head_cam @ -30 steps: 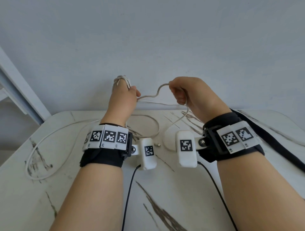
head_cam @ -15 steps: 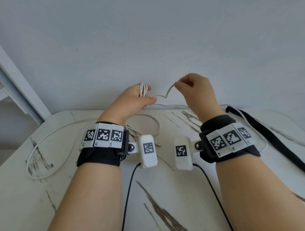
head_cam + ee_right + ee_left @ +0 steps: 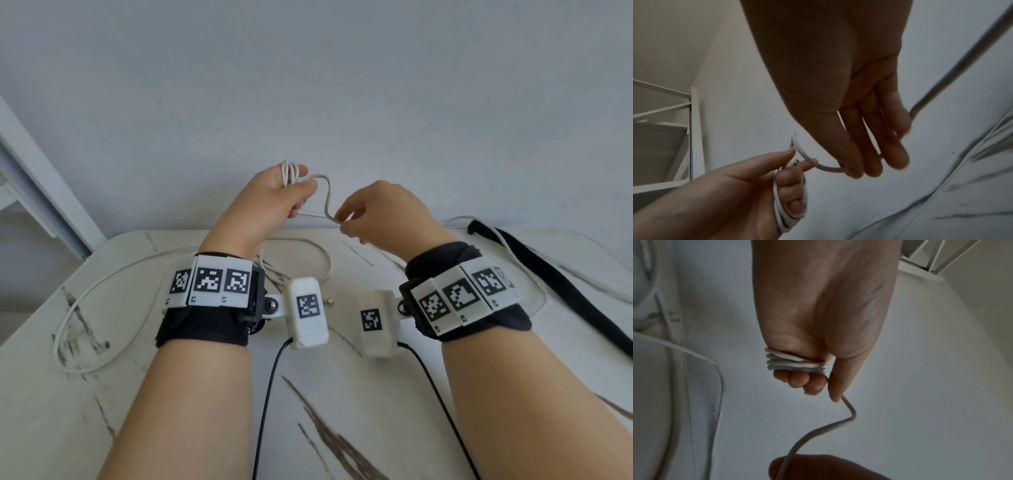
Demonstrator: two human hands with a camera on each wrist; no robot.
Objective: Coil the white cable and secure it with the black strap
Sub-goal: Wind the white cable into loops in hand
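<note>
The white cable (image 3: 327,195) is wound in several turns round the fingers of my left hand (image 3: 284,195), held up above the table's far edge. The thumb presses on the coil (image 3: 795,363). From there a kinked length (image 3: 818,430) runs down to my right hand (image 3: 346,222), which pinches the cable between thumb and fingertips just right of and below the left hand. The wraps (image 3: 781,219) circle the left fingers. The rest of the cable (image 3: 102,291) lies slack on the table. The black strap (image 3: 555,281) lies flat at the right.
The white marble-patterned table (image 3: 342,394) stands against a plain wall. The cable's small plug (image 3: 330,301) lies between my wrists. Black camera leads (image 3: 270,394) run toward me. A white frame (image 3: 41,178) stands at the left.
My right hand has come down from level with the left fingertips to below them, drawing the cable along. The left hand has tilted rightward, still holding the coil.
</note>
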